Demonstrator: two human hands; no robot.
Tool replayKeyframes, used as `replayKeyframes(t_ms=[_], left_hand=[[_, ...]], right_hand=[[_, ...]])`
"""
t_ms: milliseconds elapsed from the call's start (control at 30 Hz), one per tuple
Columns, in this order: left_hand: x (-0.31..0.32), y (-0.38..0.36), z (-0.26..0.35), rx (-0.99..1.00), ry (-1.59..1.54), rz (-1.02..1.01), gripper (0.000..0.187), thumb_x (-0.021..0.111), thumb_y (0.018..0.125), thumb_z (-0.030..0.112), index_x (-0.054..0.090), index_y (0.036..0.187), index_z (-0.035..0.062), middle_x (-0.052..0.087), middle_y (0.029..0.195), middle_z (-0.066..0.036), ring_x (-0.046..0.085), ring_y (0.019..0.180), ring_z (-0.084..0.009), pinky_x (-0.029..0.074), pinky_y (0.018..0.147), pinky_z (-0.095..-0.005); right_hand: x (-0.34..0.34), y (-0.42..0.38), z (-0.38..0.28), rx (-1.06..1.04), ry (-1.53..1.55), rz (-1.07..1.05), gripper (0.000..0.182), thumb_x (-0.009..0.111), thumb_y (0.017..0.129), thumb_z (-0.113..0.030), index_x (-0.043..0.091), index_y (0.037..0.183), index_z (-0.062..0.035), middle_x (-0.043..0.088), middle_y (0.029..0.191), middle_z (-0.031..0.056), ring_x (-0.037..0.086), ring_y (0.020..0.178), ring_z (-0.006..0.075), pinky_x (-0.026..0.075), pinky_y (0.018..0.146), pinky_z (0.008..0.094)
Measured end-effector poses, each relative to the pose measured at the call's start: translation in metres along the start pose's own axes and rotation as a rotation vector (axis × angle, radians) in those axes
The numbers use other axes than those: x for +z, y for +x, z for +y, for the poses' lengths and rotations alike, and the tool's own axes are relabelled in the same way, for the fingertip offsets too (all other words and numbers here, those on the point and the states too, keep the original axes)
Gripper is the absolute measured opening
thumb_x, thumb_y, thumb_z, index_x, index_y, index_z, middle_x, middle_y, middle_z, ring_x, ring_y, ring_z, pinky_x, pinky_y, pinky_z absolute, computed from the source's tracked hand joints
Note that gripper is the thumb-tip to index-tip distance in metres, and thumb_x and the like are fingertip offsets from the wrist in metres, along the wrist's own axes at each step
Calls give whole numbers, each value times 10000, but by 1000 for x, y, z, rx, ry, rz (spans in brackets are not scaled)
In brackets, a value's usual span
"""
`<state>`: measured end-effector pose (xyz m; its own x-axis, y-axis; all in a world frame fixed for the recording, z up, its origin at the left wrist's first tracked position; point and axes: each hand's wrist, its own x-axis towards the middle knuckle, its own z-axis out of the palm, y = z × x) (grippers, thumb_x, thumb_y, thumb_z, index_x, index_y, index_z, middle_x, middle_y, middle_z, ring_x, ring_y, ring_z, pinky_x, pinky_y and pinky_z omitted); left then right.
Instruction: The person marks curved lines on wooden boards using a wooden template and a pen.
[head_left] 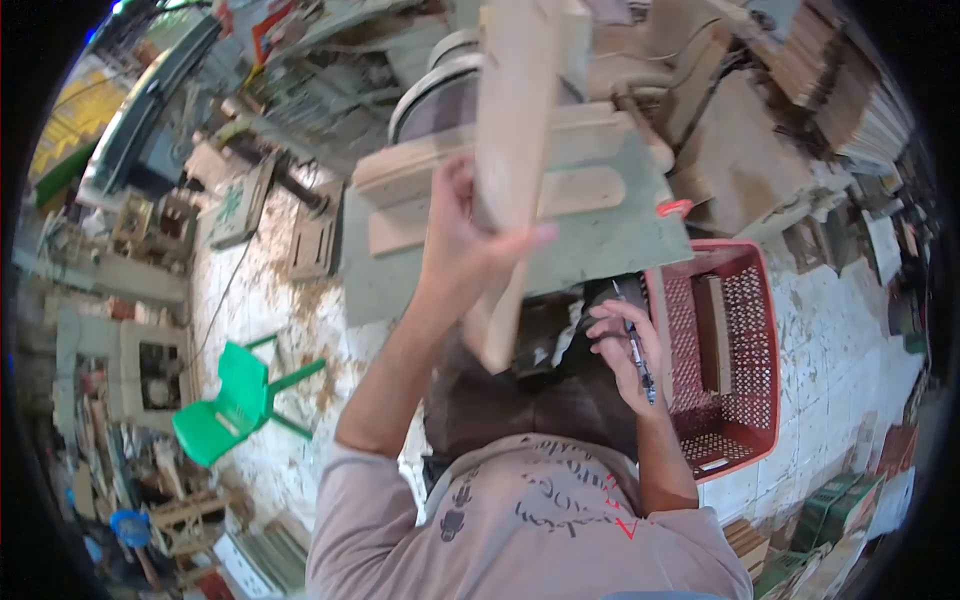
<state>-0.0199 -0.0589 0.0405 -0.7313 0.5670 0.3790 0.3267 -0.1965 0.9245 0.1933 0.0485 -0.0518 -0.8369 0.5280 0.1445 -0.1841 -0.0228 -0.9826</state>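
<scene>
Two bare hands are apart in the head view. The left hand (470, 235) is closed around a long, pale wooden board (515, 120), its thumb across the near face. The board rises past that hand, in front of the flat grey-green tabletop (610, 240), its lower end between the two forearms. The right hand (632, 355), well below the board's upper part and to its right, has its fingers curled around a slim dark pen (637, 350), just beside a red perforated plastic basket (750, 300). The board is blurred, its top cut off by the frame; it partly hides the left fingertips.
</scene>
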Motion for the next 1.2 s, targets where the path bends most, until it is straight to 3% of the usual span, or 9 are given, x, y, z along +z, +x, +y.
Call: replayKeyframes(t_ms=[67, 167, 200, 367, 600, 767, 867, 1033, 1200], left_hand=[[-2, 16, 10, -12, -110, 67, 550, 723, 822, 82, 411, 1267, 2, 578, 1093, -109, 578, 1008, -145, 502, 834, -290], [-1, 33, 0, 71, -416, 233, 527, 736, 839, 128, 402, 1216, -24, 595, 1010, -65, 591, 854, -110, 506, 730, -245], [-1, 34, 0, 126, -359, 256, 455, 652, 912, 159, 390, 1233, -28, 584, 1054, -78, 584, 907, -113, 500, 781, -258], [10, 25, -9, 106, -349, 425, 412, 609, 947, 199, 415, 1260, 15, 573, 1081, -82, 586, 964, -132, 513, 808, -286], [41, 4, 5, 94, -474, 506, 427, 495, 1007, 193, 305, 1331, -9, 516, 1181, -104, 516, 1042, -144, 438, 918, -303], [88, -2, -2, 24, -548, 79, 480, 446, 1018, 145, 241, 1431, 12, 507, 1228, -139, 523, 1105, -184, 428, 968, -378], [96, -1, -10, 114, -242, -276, 537, 408, 1033, 235, 204, 1492, 45, 476, 1355, -186, 503, 1233, -273, 384, 1064, -429], [76, -3, -51, -57, -64, -397, 465, 420, 1029, 213, 333, 1439, 12, 545, 1263, -166, 534, 1182, -244, 375, 1055, -388], [65, -11, -88, -209, 5, -458, 419, 435, 1023, 187, 408, 1398, 2, 583, 1179, -131, 556, 1110, -199, 394, 1003, -337]], right_hand=[[12, 0, -4, -11, 31, -204, 719, 806, 762, -189, 429, 1345, -4, 540, 1233, 147, 587, 1026, 207, 512, 839, 322], [23, 1, -19, 0, 52, -253, 617, 769, 804, -180, 459, 1304, 10, 582, 1160, 128, 599, 1016, 206, 515, 837, 331], [21, 1, -18, 1, 46, -249, 617, 769, 804, -180, 459, 1304, 10, 582, 1160, 128, 599, 1016, 206, 515, 837, 331], [17, 4, -19, 85, 266, -8, 386, 631, 916, -79, 486, 1251, 48, 621, 1128, 112, 621, 971, 145, 517, 833, 291], [28, 7, -15, 63, 539, 214, 406, 631, 910, -74, 490, 1279, 19, 603, 1182, 81, 579, 1071, 151, 466, 944, 333], [-37, 0, -39, -25, 735, 642, 286, 614, 936, -126, 551, 1199, -35, 616, 1147, 38, 600, 1018, 134, 539, 778, 283], [-110, -17, -36, -118, 576, 1002, 260, 607, 947, -193, 572, 1172, -68, 619, 1125, 24, 606, 978, 119, 542, 708, 266], [-202, -87, -20, -177, 419, 1332, 270, 599, 955, -246, 568, 1169, -85, 619, 1108, 12, 595, 981, 106, 499, 833, 264], [-255, -156, 44, -101, 283, 1512, 266, 583, 964, -235, 547, 1180, -83, 615, 1099, 13, 595, 977, 125, 519, 808, 281]])
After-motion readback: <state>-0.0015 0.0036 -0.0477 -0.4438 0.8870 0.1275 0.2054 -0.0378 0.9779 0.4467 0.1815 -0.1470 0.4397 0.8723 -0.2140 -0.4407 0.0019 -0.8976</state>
